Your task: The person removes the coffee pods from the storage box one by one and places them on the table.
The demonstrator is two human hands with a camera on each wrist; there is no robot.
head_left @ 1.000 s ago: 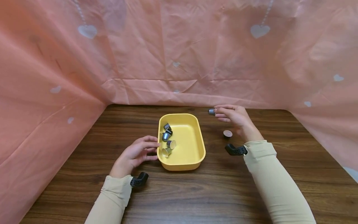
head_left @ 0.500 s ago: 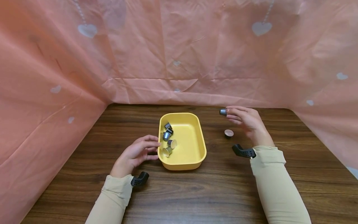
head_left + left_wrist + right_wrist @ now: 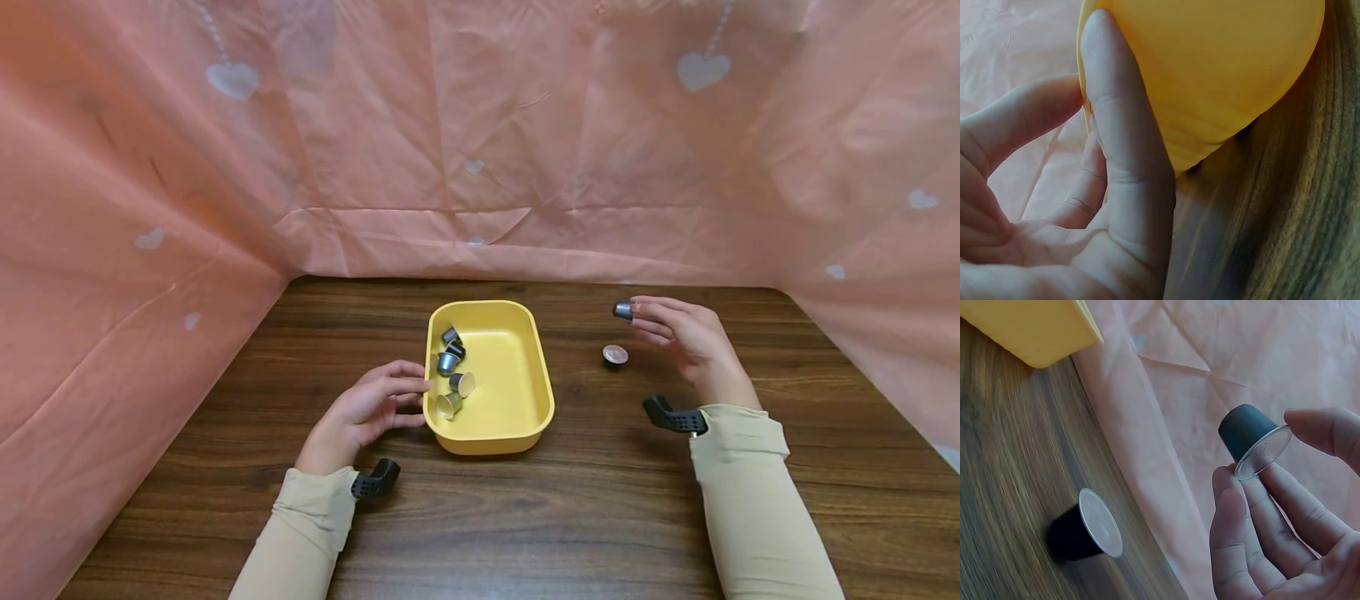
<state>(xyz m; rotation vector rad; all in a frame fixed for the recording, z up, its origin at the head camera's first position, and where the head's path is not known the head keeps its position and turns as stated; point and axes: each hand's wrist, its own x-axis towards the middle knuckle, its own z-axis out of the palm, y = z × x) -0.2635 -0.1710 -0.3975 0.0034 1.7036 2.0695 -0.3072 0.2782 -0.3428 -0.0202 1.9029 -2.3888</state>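
Note:
My right hand pinches a small dark blue-grey coffee capsule above the table. In the right wrist view the held capsule shows its clear rim, with the thumb on one side and fingertips on the other. A second capsule, black with a pale lid, sits on the table just below and left of that hand. My left hand touches the left side of a yellow bin, its digits fairly straight. In the left wrist view a finger lies along the bin's outer wall.
Inside the bin, along its left wall, lie several capsules, among them a blue-grey one and a pale gold one. A pink sheet rises behind and beside the dark wooden table.
My right hand has moved to the right, and lately a little nearer, with the capsule still pinched. The left hand and the bin have stayed about where they were.

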